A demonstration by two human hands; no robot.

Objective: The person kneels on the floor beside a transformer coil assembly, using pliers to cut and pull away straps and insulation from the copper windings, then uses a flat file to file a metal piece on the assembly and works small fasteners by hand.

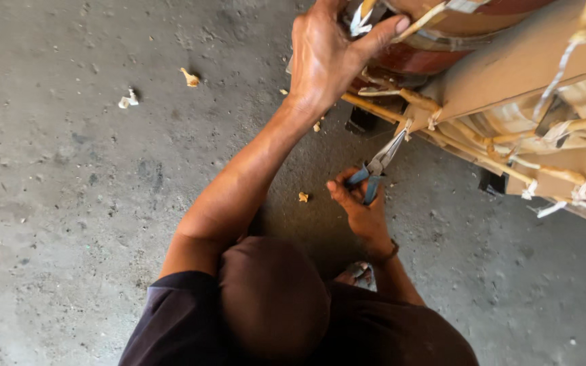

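Note:
My left hand (325, 57) reaches up and grips the edge of a reddish-brown wooden piece (435, 51), its thumb pressed by a white tie (359, 24). My right hand (361, 207) is shut on blue-handled pliers (376, 166). The plier jaws touch a white tie on a cane strip (442, 139) at the lower edge of a cardboard-wrapped object (510, 64). Several cane strips and white ties run along that cardboard.
Grey concrete floor (69, 203) lies all around, with small pale scraps (128, 100) (190, 78) (302, 196). Dark feet of the wrapped object (359, 120) (491, 181) rest on the floor. A sandalled foot (357, 273) shows below my right wrist.

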